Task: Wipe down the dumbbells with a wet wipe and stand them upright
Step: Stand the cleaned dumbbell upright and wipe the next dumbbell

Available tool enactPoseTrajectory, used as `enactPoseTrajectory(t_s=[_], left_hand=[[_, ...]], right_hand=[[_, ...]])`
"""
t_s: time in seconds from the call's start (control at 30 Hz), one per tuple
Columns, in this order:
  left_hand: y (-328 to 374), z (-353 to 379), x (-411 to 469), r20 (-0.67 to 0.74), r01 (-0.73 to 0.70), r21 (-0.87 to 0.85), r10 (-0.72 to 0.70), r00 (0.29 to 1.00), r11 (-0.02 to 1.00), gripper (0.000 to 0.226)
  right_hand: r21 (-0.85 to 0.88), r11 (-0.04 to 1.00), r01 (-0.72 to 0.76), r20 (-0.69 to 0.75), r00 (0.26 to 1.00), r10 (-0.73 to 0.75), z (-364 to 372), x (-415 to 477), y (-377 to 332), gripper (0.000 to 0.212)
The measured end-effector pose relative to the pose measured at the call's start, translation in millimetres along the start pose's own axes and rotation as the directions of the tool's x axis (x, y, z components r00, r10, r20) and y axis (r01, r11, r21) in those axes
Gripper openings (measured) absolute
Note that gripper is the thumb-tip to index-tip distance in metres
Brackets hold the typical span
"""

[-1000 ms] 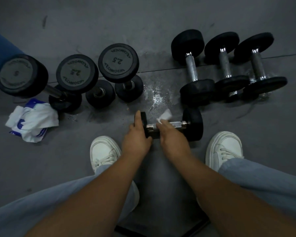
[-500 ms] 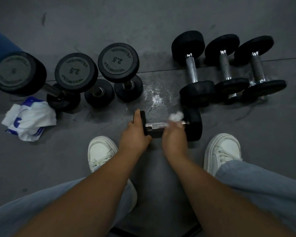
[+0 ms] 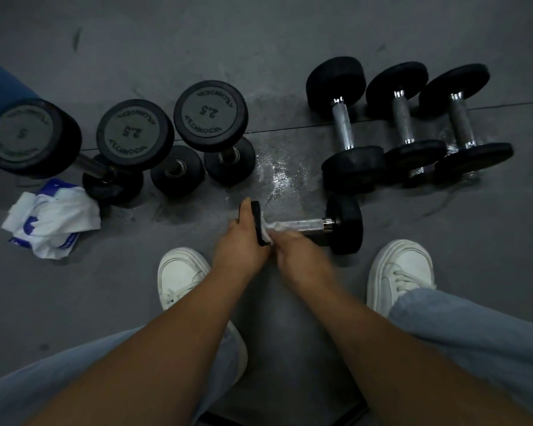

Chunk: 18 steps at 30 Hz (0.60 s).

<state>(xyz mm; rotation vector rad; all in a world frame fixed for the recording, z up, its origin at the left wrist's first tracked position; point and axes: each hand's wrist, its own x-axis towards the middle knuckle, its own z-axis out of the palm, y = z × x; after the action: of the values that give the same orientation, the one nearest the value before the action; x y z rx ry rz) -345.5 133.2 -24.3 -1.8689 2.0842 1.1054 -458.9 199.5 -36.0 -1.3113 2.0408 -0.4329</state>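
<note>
You hold the dumbbell (image 3: 345, 224) lying at mid-frame.
Your left hand (image 3: 243, 244) curls round its left head; your right hand (image 3: 296, 252) clasps the wet wipe (image 3: 270, 231) on the handle. Middle left, white wipes bulge from their packet (image 3: 53, 216).

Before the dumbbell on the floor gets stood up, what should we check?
1. Grip: the left hand holds the dumbbell by its end plate: ok.
2. The wet wipe, pinched in the right hand, sits on the handle: ok.
3. Whole dumbbell wiped: cannot tell.
4. Free spot beside the three upright dumbbells: ok.
5. That spot is dry: not ok, a wet patch shines there.
6. The white shoes are apart from the dumbbell: ok.
</note>
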Motion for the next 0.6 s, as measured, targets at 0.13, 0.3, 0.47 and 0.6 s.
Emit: enactPoseTrajectory(t_s=[0.13, 0.3, 0.47, 0.6], left_hand=[[0, 0, -1, 0.010, 0.011, 0.039, -0.012, 1.000, 0.999, 0.109], [-1, 0, 0, 0.024, -0.001, 0.018, 0.000, 1.000, 1.000, 0.108], [5, -7, 9, 0.018, -0.001, 0.073, 0.000, 1.000, 0.997, 0.097], [5, -14, 8, 0.054, 0.081, 0.092, -0.086, 0.995, 0.992, 0.089]], right_hand=[[0.009, 0.936, -0.351, -0.199, 0.917, 0.346, -13, 10, 15, 0.042], [0.066, 0.969, -0.237, 0.022, 0.972, 0.236, -11, 0, -3, 0.040], [0.040, 0.977, -0.209, 0.101, 0.974, 0.204, -3, -4, 1, 0.036], [0.090, 0.947, -0.309, -0.123, 0.940, 0.319, -6, 2, 14, 0.038]])
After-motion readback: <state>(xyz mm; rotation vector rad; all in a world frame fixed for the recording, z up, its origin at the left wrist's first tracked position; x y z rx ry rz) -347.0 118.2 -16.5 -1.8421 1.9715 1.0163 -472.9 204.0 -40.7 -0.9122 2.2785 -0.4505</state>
